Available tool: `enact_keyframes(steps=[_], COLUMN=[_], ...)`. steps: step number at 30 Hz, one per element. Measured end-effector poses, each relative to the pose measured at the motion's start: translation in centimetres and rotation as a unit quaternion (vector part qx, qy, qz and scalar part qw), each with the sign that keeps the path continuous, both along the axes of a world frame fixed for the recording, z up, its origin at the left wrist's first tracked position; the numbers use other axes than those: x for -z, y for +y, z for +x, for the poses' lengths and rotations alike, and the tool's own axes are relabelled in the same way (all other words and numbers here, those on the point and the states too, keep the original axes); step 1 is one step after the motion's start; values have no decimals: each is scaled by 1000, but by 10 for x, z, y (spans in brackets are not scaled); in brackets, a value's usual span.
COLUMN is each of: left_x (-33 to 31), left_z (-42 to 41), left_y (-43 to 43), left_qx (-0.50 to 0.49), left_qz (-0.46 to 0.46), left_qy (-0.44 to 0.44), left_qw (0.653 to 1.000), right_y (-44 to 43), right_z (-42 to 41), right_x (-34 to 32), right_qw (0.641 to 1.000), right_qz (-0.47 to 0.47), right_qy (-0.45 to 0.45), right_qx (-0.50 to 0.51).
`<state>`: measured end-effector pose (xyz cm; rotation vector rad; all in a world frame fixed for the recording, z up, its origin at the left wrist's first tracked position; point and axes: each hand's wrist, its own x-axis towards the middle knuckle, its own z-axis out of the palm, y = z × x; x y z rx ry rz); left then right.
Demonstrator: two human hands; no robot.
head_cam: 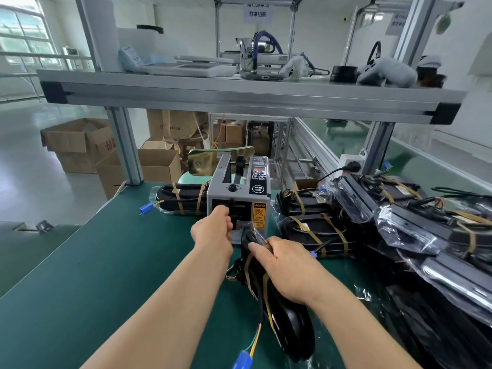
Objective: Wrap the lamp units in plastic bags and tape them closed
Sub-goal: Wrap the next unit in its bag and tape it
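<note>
A black lamp unit [290, 323] in a clear plastic bag lies on the green table [93, 275], bound with tan tape strips, a blue connector [243, 359] at its near end. My right hand [287, 267] grips its far end and the gathered bag. My left hand [215, 230] reaches to the outlet of the grey tape dispenser [239, 193], fingers curled there; whether it pinches tape is hidden.
Several bagged, taped lamp units [316, 233] are piled at the right, more [426, 225] beyond, and one [181, 198] lies left of the dispenser. An aluminium shelf [239, 99] with equipment spans overhead. Cardboard boxes [80, 145] stand on the floor at left.
</note>
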<state>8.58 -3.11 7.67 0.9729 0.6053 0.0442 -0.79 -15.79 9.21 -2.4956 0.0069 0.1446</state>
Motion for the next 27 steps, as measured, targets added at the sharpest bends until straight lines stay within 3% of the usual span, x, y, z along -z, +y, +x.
enact_keyframes(steps=[7, 12, 20, 27], left_x=[-4, -2, 5, 5], left_z=[-52, -68, -58, -50], left_y=[36, 36, 29, 28], left_qx=[188, 261, 264, 259], left_qz=[106, 173, 201, 307], left_qy=[-189, -189, -188, -186], left_qw=[958, 931, 925, 897], right_y=[-1, 10, 14, 12], right_z=[-2, 4, 9, 12], right_x=[-4, -11, -11, -7], right_qw=[993, 988, 986, 989], right_qz=[-18, -23, -25, 14], right_qy=[-113, -141, -148, -122], right_qx=[24, 61, 73, 77])
